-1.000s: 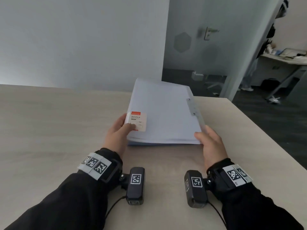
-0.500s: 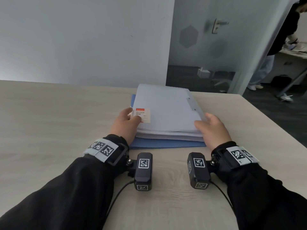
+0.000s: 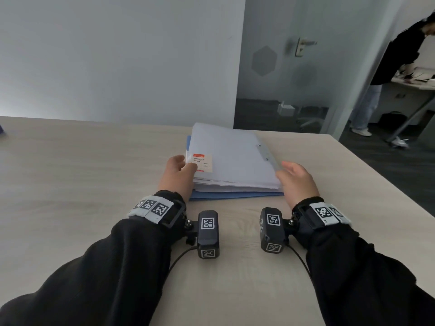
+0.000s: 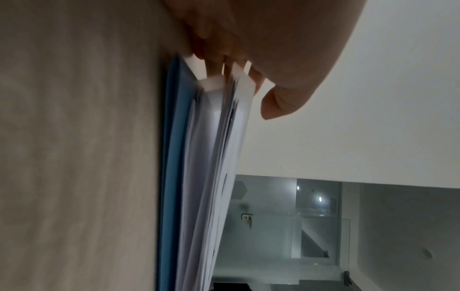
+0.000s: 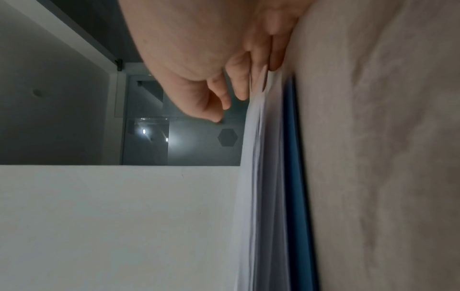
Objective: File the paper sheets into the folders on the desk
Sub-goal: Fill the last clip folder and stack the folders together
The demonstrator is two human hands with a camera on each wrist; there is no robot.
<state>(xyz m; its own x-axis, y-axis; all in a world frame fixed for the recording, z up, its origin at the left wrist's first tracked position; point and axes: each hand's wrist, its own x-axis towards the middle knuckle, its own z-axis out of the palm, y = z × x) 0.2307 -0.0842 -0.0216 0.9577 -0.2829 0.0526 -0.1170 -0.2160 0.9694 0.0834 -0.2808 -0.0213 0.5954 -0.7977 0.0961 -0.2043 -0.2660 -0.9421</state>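
Note:
A stack of white folders (image 3: 230, 158) with paper sheets lies on a blue folder (image 3: 235, 196) on the beige desk (image 3: 94, 172). An orange-and-white label (image 3: 203, 163) sits on the top cover, and a clear binding strip (image 3: 266, 152) runs along its right edge. My left hand (image 3: 179, 175) grips the near-left corner, thumb over the top by the label. In the left wrist view its fingers (image 4: 224, 59) are tucked among the layers of the stack (image 4: 219, 177). My right hand (image 3: 296, 180) is beside the near-right corner, fingers loose; only its lower fingers touch the stack's edge (image 5: 263, 177).
The desk's right edge (image 3: 376, 180) runs close past my right hand, with dark floor beyond it. Behind the desk stand a white wall and a glass door (image 3: 282, 78). A person in dark clothes (image 3: 400, 55) bends over another table at the far right.
The white stack has come down onto the blue folder. My right thumb and fingers have lifted off its corner and opened. My left hand stays at the left corner.

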